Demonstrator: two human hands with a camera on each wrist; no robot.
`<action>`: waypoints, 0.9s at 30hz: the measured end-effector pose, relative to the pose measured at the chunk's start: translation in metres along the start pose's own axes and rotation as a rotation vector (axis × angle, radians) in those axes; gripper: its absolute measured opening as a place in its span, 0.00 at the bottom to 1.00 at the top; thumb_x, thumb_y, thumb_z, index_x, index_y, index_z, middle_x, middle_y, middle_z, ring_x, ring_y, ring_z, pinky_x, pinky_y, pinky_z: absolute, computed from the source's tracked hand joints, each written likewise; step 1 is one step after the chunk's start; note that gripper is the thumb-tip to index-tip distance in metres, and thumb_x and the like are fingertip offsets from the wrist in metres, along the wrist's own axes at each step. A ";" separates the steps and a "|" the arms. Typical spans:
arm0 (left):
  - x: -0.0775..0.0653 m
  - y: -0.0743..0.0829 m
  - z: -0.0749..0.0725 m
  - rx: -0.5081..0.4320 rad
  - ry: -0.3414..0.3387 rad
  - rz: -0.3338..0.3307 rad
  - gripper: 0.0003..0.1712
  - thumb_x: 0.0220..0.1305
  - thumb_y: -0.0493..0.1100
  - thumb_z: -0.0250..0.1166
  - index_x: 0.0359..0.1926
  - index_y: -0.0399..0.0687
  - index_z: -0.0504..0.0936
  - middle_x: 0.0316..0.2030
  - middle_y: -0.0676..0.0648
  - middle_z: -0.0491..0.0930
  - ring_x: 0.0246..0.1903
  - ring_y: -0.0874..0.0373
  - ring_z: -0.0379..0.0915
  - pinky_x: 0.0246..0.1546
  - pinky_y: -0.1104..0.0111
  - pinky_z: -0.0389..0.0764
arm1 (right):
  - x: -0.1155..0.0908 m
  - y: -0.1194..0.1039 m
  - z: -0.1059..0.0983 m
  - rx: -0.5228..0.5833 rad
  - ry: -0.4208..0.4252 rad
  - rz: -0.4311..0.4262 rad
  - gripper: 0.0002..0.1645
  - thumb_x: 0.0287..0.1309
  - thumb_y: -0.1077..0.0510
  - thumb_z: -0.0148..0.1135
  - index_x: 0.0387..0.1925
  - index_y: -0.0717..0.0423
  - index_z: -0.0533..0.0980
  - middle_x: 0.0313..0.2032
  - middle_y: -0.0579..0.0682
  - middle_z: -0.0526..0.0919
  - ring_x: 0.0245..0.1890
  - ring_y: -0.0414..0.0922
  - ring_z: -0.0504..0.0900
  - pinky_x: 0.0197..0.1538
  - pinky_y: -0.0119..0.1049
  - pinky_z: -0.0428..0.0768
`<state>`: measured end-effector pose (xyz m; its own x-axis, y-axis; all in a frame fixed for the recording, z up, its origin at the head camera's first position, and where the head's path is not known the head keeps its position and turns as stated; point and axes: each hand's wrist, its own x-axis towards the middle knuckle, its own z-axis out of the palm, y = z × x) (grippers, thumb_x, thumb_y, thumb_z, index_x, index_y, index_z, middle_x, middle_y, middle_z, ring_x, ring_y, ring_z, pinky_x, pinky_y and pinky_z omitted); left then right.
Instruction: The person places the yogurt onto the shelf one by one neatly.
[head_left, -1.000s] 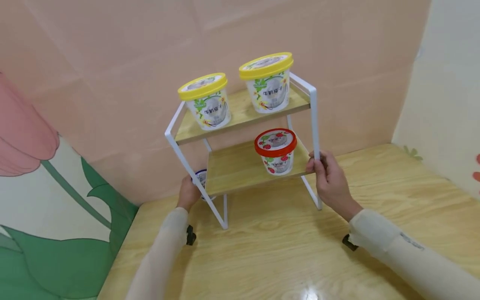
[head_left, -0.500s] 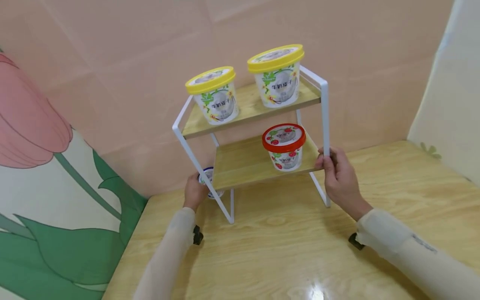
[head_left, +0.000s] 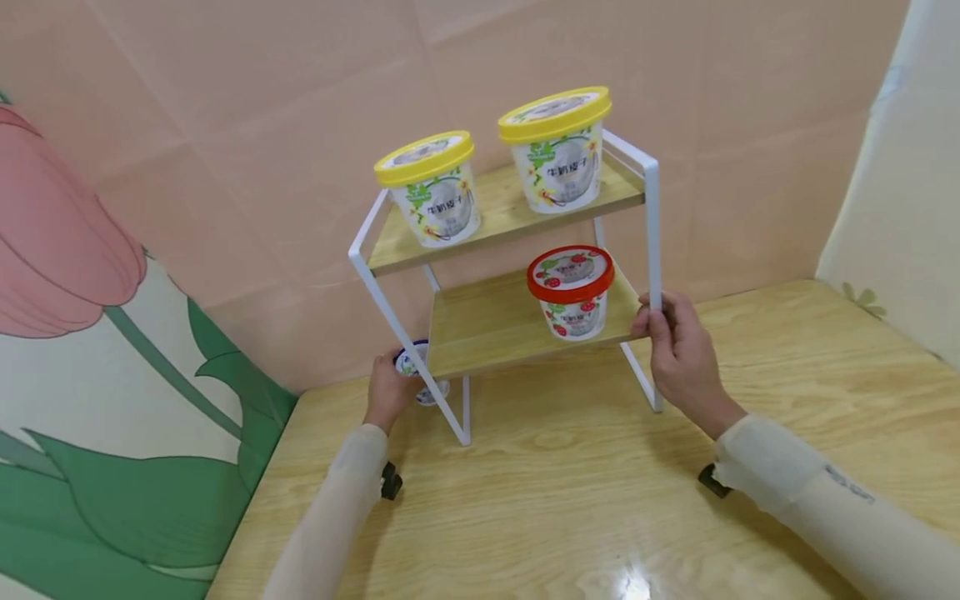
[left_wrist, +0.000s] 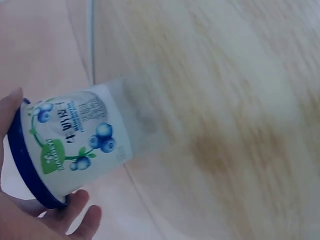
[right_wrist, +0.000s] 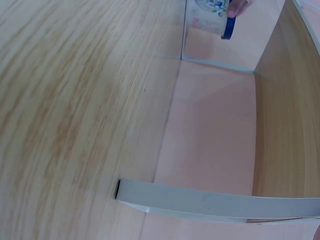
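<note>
My left hand grips a paper tub with a blue lid, printed with blueberries, by its lid end. It is beside the left side of a two-tier shelf rack, partly hidden by a white leg in the head view. Whether its base touches the table I cannot tell. My right hand pinches the rack's right front leg beside the lower shelf. On that shelf stands a red-lidded strawberry tub. Two yellow-lidded tubs, a left one and a right one, stand upright on the upper shelf.
The rack's white metal legs stand on a wood-grain table. Behind it rises a pink backdrop. At the left is a panel with a painted tulip, and a pale wall closes the right side.
The whole scene has shifted slightly right and up as the head view moved. My left hand and the blue-lidded tub have eased a little left of the rack leg. My right hand keeps its grip.
</note>
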<state>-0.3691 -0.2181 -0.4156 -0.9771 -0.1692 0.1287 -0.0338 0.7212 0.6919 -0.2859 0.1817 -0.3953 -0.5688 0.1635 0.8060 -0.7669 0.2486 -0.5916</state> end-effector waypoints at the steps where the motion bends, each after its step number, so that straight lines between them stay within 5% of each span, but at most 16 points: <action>1: -0.001 0.000 -0.001 0.007 -0.008 -0.001 0.46 0.49 0.41 0.75 0.68 0.37 0.66 0.56 0.34 0.70 0.57 0.37 0.72 0.62 0.47 0.76 | 0.000 0.000 0.000 0.001 0.002 -0.001 0.11 0.72 0.72 0.44 0.50 0.76 0.69 0.34 0.38 0.76 0.36 0.29 0.78 0.43 0.17 0.80; 27: -0.034 -0.004 -0.017 0.028 -0.107 0.008 0.57 0.46 0.55 0.81 0.69 0.36 0.61 0.57 0.38 0.66 0.58 0.40 0.71 0.62 0.48 0.77 | 0.000 -0.001 0.000 -0.014 -0.009 -0.004 0.11 0.71 0.72 0.45 0.50 0.75 0.69 0.34 0.40 0.76 0.37 0.30 0.78 0.44 0.16 0.79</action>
<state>-0.3318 -0.2267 -0.4109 -0.9942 -0.0918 0.0563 -0.0304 0.7409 0.6709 -0.2854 0.1818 -0.3948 -0.5687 0.1535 0.8081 -0.7648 0.2628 -0.5882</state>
